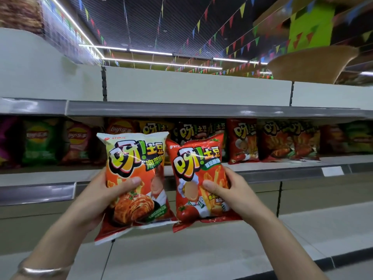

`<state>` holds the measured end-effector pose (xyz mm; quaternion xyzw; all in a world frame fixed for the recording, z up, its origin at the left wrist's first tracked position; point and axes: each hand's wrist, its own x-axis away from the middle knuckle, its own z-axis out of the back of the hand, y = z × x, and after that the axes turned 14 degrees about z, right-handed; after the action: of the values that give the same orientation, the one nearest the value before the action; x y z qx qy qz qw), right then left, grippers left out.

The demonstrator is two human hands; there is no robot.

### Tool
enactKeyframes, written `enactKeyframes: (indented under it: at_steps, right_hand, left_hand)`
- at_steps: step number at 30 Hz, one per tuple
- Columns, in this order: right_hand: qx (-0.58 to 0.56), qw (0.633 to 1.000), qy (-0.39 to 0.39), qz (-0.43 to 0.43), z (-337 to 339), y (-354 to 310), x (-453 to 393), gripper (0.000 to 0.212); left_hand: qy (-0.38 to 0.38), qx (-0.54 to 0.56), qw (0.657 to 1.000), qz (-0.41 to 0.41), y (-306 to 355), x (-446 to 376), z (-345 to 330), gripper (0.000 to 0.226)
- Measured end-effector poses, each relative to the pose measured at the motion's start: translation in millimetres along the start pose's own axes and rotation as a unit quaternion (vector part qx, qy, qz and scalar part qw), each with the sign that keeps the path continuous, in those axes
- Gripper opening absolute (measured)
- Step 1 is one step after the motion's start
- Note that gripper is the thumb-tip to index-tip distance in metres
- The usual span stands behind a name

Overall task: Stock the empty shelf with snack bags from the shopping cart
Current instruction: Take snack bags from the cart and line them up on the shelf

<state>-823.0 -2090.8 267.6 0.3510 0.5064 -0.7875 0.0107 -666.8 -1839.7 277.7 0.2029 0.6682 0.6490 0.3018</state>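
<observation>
Your left hand gripping orange bag, right hand gripping red bag at 3 o'clock; thumbs clamping fronts, labels facing out for shelf at 12.

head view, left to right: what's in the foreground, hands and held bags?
silver bracelet → left hand → kimchi-flavour snack bag → tomato-flavour snack bag → right hand
</observation>
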Motion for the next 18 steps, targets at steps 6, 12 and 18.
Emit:
enactKeyframes:
  at_steps: [6, 12, 18]
  right_hand:
    - [0.006, 1.0, -0.009, 0.015, 42.4, 2.1, -28.1, 0.053]
    - [-0.04, 0.999, -0.005, -0.016, 84.8, 14.2, -56.4, 0.05]
    - [-0.068, 0.997, -0.01, -0.037, 124.3, 27.9, -68.7, 0.048]
  left_hand:
    - [-0.025, 0.041, 0.999, -0.022, 6.7, -42.8, -26.1, 0.103]
    - [-0.034, 0.047, 0.998, -0.022, 8.7, -82.8, -50.7, 0.115]
    - [-0.027, 0.045, 0.999, -0.014, 9.8, -104.1, -71.8, 0.116]
